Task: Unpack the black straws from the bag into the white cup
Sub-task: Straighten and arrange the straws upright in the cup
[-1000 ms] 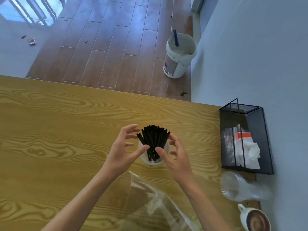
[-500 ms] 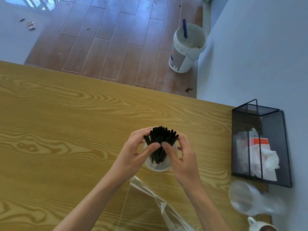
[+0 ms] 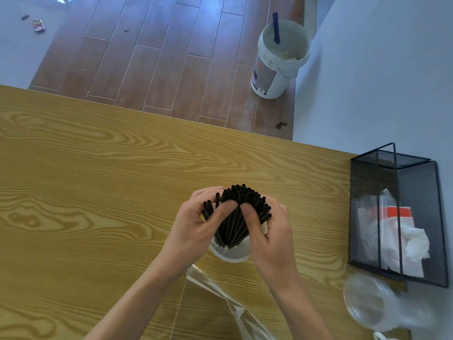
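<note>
Black straws (image 3: 235, 214), all in white cup (image 3: 231, 253): my left hand (image 3: 196, 229) and right hand (image 3: 269, 231), spread a second ago, now clasp the bundle; empty bag (image 3: 220, 293) at six o'clock.

The bundle of black plastic straws (image 3: 239, 212) stands in the round white cup (image 3: 231, 253) on the wooden table (image 3: 98, 180); the clear plastic bag (image 3: 220, 300) lies before it; the black wire-mesh holder (image 3: 397, 212) sits well to the right.
</note>
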